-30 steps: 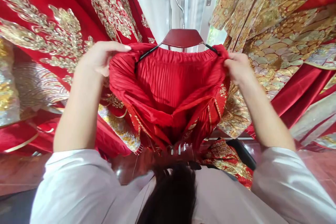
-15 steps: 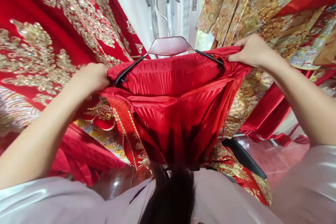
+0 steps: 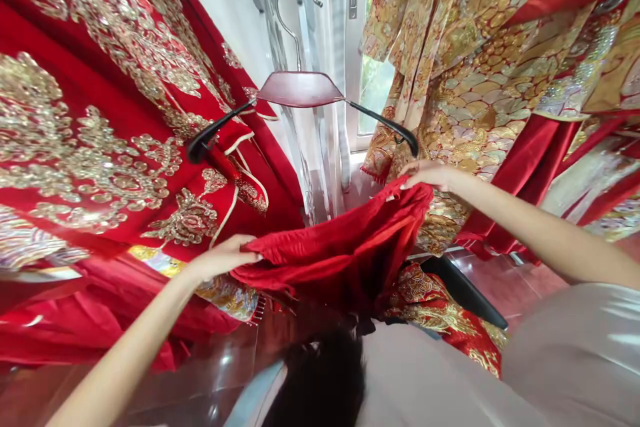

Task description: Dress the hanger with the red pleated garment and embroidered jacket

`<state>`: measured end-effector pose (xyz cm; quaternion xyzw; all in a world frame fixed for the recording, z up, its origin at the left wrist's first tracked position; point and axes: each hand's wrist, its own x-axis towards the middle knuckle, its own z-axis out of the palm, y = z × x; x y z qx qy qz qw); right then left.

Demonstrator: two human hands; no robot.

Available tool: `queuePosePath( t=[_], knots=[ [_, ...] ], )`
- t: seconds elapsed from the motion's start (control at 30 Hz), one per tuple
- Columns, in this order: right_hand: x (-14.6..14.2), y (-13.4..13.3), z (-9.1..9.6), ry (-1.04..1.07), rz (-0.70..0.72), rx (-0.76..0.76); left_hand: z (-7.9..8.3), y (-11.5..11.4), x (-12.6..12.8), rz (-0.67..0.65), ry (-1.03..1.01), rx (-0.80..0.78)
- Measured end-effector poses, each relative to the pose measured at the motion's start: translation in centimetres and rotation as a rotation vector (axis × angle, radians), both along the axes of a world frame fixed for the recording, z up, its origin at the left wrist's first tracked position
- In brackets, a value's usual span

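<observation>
A red skirt with a gathered waistband is stretched between my hands, below and apart from the hanger. My left hand grips the left end of its waistband, fingers closed over the cloth. At the other end, my right hand pinches the waistband's right edge. Above the skirt hangs a clothes hanger with a metal hook, a reddish-brown centre piece and black arms; no cloth is on it. The skirt's lower part is hidden behind my head and hair.
Red gowns with gold sequins hang at the left. Gold patterned robes hang at the right, near a window. A red and gold brocade cloth lies on a black seat-like thing. Shiny tiled floor shows below.
The skirt's waistband has come off the hanger's arms. Both my hands have moved down and toward each other with it, and the waistband now sags between them.
</observation>
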<state>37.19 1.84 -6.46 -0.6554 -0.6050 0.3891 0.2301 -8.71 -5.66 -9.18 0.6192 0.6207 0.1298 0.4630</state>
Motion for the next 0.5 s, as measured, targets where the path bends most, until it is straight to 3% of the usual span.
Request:
queuePosePath(
  t=[0.1, 0.23, 0.37, 0.5],
  knots=[
    [0.6, -2.1, -2.4, 0.313, -0.083, -0.197, -4.8, -1.5, 0.1, 0.079, -0.053, -0.038],
    [-0.4, -4.3, -2.3, 0.527, -0.103, -0.190, -9.2, -1.6, 0.5, 0.233, 0.057, 0.099],
    [-2.4, -5.9, 0.1, 0.664, -0.217, -0.093, -10.6, -1.2, 1.1, 0.360, 0.022, 0.127],
    [-3.3, -7.3, 3.0, 0.764, -0.257, -0.130, -10.1, -1.7, 2.4, 0.448, -0.179, 0.022]
  ],
)
